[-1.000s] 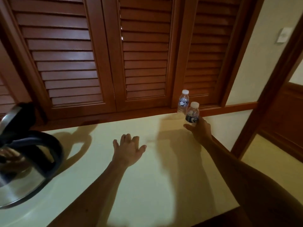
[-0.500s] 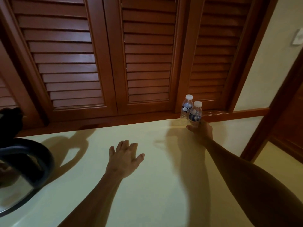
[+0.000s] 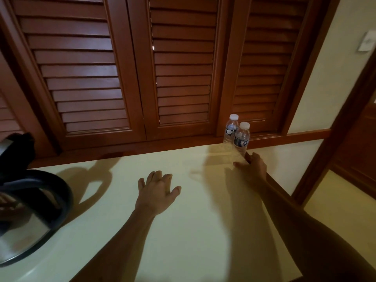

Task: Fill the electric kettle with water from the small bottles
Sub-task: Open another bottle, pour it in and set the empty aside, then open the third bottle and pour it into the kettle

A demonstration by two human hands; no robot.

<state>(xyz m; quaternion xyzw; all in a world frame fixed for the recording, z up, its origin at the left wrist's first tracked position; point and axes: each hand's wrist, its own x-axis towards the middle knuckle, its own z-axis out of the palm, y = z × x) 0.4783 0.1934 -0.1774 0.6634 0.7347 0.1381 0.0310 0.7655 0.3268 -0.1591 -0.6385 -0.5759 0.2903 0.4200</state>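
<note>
Kettle [image 3: 30,216], electric, steel body with black handle: stood on the pale counter [image 3: 183,241] well to the left of the left hand [image 3: 156,192], partly cut off by the frame edge. Small bottles, two, clear with white caps, upright and touching each other: nearer bottle [image 3: 241,139] stood just beyond the right hand [image 3: 252,167]; farther bottle [image 3: 231,129] sat behind it, against the louvred wooden doors [image 3: 122,68]. Right hand: open, fingers spread at the nearer bottle's base, gripping nothing. Left hand: open, palm down over the counter, empty.
</note>
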